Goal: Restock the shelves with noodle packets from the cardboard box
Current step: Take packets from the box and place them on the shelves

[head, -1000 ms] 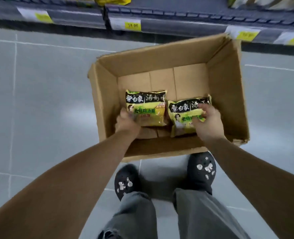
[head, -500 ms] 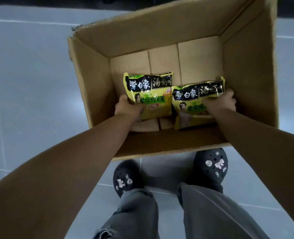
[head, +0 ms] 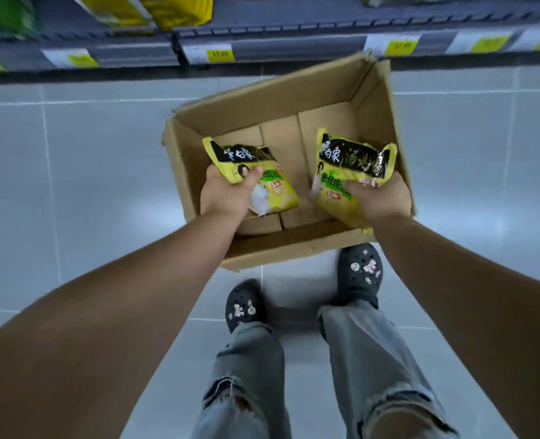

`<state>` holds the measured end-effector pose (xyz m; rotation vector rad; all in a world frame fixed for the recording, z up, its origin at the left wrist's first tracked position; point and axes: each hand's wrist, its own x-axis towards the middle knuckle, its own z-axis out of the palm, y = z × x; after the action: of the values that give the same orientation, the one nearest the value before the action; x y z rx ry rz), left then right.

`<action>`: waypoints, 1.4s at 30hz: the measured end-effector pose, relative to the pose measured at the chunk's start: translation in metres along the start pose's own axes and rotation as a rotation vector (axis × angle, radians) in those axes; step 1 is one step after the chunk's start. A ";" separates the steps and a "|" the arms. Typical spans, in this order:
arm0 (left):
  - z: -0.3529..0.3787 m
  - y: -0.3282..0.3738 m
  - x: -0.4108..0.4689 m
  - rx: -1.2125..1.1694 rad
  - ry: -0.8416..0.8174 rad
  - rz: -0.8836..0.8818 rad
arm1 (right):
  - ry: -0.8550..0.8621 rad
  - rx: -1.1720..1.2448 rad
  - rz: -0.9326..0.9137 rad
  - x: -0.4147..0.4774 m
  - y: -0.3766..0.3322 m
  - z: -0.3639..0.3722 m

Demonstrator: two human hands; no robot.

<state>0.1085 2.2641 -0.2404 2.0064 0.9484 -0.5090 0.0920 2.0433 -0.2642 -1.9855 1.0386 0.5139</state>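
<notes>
An open cardboard box (head: 262, 103) stands on the grey tiled floor below the shelf. My left hand (head: 227, 194) grips a yellow and black noodle packet (head: 275, 188) by its left side, raised over the box's left half. My right hand (head: 379, 201) grips a second yellow and black noodle packet (head: 348, 166) from its lower right, tilted up over the box's right half. The bare bottom of the box shows between and behind the two packets.
A grey shelf edge (head: 294, 49) with yellow price tags (head: 219, 54) runs across the top. Yellow packets (head: 173, 9) and green ones (head: 2, 14) lie on the shelf at upper left. My two dark clogs (head: 360, 270) stand just in front of the box.
Both hands have closed on the packets and lifted them off the box floor. The view has tilted up, so the shelf edge is back in sight.
</notes>
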 end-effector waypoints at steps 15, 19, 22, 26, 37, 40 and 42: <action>-0.206 0.231 -0.301 -0.106 -0.137 0.453 | 0.296 0.619 -0.023 -0.312 -0.124 -0.256; -0.223 0.277 -0.373 -0.123 -0.215 0.557 | 0.385 0.691 -0.047 -0.355 -0.129 -0.322; -0.218 0.307 -0.408 -0.130 -0.260 0.637 | 0.428 0.760 -0.085 -0.365 -0.130 -0.371; -0.198 0.355 -0.449 -0.116 -0.290 0.718 | 0.489 0.832 -0.188 -0.363 -0.130 -0.444; -0.092 0.461 -0.563 -0.241 -0.269 0.848 | 0.520 0.744 -0.404 -0.327 -0.119 -0.647; -0.080 0.486 -0.581 -0.263 -0.242 0.862 | 0.541 0.723 -0.437 -0.321 -0.119 -0.685; -0.075 0.504 -0.592 -0.271 -0.219 0.877 | 0.550 0.723 -0.450 -0.314 -0.121 -0.706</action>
<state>0.1261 1.8848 0.4430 1.8436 -0.0428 -0.0897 -0.0015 1.6608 0.4115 -1.6228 0.8672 -0.6114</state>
